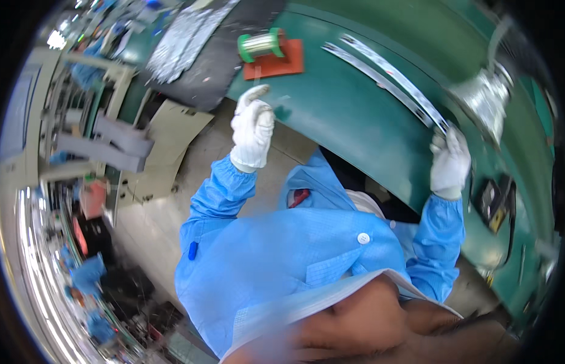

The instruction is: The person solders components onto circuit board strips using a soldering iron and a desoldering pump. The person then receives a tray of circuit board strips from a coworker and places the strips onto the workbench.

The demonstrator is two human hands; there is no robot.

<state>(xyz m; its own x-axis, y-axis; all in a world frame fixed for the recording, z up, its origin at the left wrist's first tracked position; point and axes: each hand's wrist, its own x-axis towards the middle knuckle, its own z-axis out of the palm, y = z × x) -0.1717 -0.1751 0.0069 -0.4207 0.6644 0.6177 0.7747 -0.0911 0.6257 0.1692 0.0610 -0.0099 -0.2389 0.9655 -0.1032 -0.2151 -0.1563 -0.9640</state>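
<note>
At near edge of green desk point(355, 121): right hand point(450, 162), white-gloved, closed on end of long silver metal strips point(385, 76) lying across desk. Left hand point(253, 128), white-gloved, raised at desk edge, fingers curled loosely, nothing visibly held. Green spool of silver wire point(262, 45) sits on orange-red pad point(275, 62), beyond left hand.

Both arms are reaching up and away from the body in blue sleeves, elbows bent, white gloves on both hands. The left hand point(253, 126) is hanging raised with fingers curled loosely, thumb and forefinger pinching together. The right hand point(450, 161) is stretching out wider, fingers folded down and gripping at the fingertips, wrist cuffed tight.
</note>
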